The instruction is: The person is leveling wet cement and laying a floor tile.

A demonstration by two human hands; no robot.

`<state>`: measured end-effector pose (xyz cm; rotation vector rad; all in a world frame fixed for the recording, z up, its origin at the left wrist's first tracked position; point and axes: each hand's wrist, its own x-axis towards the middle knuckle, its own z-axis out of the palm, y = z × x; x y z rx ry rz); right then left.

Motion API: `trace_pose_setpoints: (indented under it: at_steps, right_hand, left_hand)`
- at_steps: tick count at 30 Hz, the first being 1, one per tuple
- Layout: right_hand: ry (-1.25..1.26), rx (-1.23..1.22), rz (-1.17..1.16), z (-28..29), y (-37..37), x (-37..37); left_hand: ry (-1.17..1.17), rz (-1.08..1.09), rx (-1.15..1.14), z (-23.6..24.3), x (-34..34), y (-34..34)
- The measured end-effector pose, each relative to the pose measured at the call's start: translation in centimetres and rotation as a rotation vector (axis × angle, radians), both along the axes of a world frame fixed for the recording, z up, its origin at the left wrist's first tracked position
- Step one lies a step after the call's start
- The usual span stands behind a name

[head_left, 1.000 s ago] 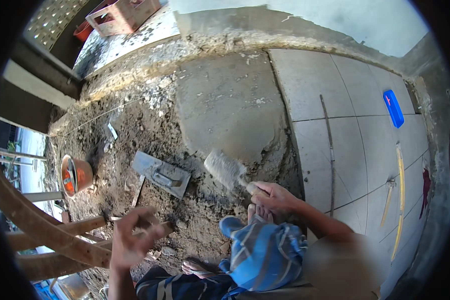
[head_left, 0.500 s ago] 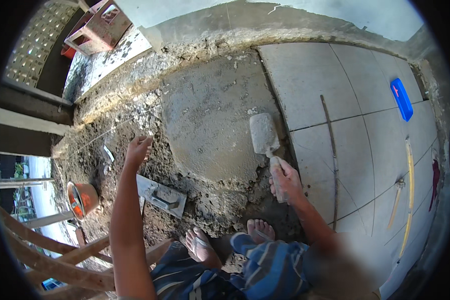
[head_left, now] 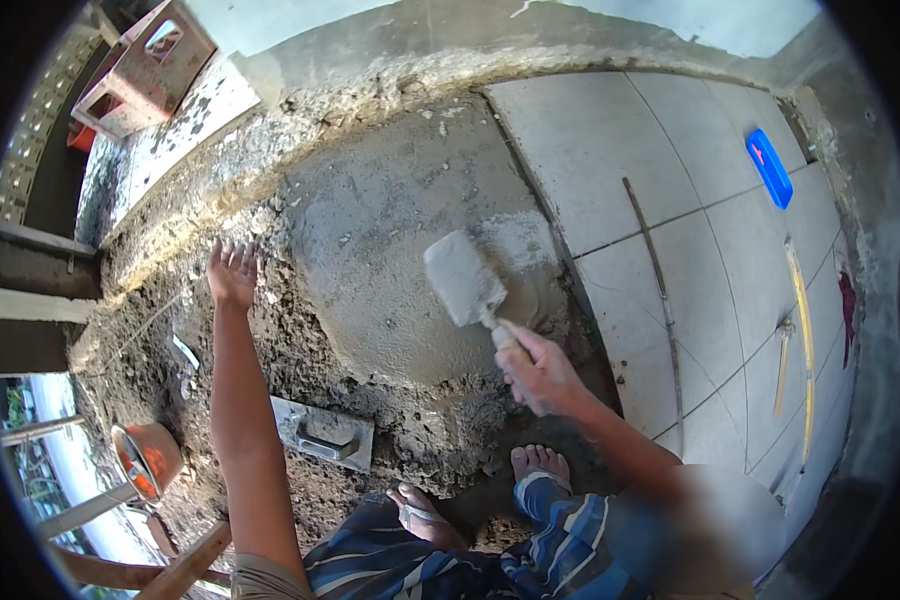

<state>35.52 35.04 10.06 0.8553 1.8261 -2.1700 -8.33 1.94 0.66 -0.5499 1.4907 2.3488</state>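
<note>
My right hand (head_left: 540,370) is closed round the handle of a masonry trowel (head_left: 463,278), whose blade is caked with mortar. The blade lies over a bed of wet grey mortar (head_left: 380,250), beside a paler patch at the bed's right side. My left hand (head_left: 233,273) is stretched out with fingers apart over the rough soil left of the bed, holding nothing. Between my left forearm and the bed's near edge, a flat plastering float (head_left: 320,434) with a handle rests on the soil.
Laid grey tiles (head_left: 610,130) border the bed on the right, bearing a thin rod (head_left: 655,270), a blue tray (head_left: 770,168), a yellow measuring stick (head_left: 801,340) and a hammer (head_left: 784,365). An orange bucket (head_left: 150,460) stands at left; a crate (head_left: 145,75) stands at far left.
The trowel has swung left over the mortar, and a paler patch now shows at the bed's right side. My left hand has moved left and its fingers have spread.
</note>
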Motion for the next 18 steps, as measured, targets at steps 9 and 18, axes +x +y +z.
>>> trace_pose_setpoints:
  at_steps: [9, 18]
  right_hand:
    - [-0.031, -0.056, 0.468, -1.3, -5.1, -4.1]
    - [0.083, -0.023, -0.024, -1.9, 2.0, -5.7]
  left_hand:
    - [0.044, -0.044, 0.049, 2.5, 1.3, 1.0]
    - [0.068, -0.082, 0.074, 3.8, 3.0, 2.6]
